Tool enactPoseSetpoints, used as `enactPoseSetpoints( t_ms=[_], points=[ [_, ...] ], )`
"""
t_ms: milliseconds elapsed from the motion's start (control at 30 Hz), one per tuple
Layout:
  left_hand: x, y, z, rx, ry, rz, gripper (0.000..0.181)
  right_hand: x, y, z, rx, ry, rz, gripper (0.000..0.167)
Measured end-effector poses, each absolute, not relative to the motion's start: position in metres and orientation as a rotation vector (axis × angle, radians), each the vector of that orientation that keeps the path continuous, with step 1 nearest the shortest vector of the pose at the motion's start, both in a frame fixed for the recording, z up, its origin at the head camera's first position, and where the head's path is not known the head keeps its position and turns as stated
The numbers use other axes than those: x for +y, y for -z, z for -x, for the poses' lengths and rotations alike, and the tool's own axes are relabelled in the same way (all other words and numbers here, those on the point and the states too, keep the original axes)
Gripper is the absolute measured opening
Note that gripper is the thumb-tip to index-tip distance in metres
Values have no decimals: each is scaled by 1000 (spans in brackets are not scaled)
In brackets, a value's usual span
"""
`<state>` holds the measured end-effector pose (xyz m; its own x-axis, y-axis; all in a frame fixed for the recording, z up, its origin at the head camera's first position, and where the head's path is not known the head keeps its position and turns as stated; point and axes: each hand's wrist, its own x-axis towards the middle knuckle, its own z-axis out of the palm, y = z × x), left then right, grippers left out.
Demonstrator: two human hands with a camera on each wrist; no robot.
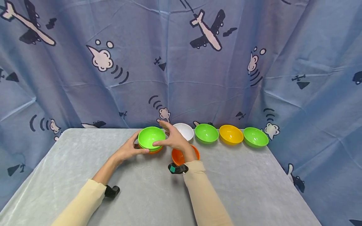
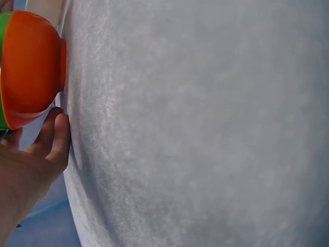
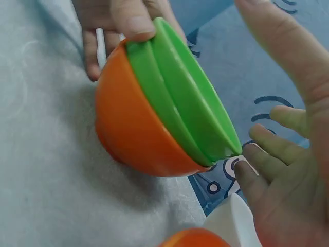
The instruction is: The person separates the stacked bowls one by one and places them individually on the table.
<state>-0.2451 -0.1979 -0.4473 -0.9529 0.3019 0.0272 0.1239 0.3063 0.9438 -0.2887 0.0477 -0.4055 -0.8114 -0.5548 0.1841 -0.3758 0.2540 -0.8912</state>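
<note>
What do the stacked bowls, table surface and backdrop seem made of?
Stacked bowls: probably glossy plastic, given smooth surfaces and highlights; glazed ceramic isn't ruled out.
Table surface: perhaps a matte fabric cover, judging by its mottled, fibrous look.
Backdrop: likely matte printed cloth, shown by soft folds and creases.

Bowls: eight in view, three of them in one stack (image 1: 151, 138) left of center
Green bowls (image 1: 206, 133): four, two atop the stack, two right of center
Orange bowls (image 1: 177, 156): two, one at the stack's bottom, one at center
White bowl (image 1: 185, 131): one, center
Yellow bowl (image 1: 231, 135): one, right of center
Hands: two, a left hand (image 1: 130, 149) and a right hand (image 1: 176, 138)
Table (image 1: 147, 197): one, lower frame
</note>
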Motion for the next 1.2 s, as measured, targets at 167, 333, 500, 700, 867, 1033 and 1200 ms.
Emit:
enactPoseSetpoints(
  t_ms=[167,333,500,700,867,1033,1200],
  points=[
    [-199,448,246,2412,-1720,-386,100,45,406,289,2360,1542,852,101],
    [-199,447,246,2408,-1724,-393,100,43,411,290,2358,1479,824,105],
    [-199,449,246,2408,-1731,-413,97,39,417,290,2430,1391,764,112],
    [-199,450,247,2418,-1733,-415,96,35,417,290,2476,1326,708,116],
    [-199,450,247,2411,-1731,-403,98,34,417,289,2475,1321,688,114],
    [-200,449,247,2407,-1727,-403,98,34,418,289,2494,1337,692,111],
    [-200,450,247,2389,-1747,-413,97,34,419,289,2515,1373,711,111]
  ],
)
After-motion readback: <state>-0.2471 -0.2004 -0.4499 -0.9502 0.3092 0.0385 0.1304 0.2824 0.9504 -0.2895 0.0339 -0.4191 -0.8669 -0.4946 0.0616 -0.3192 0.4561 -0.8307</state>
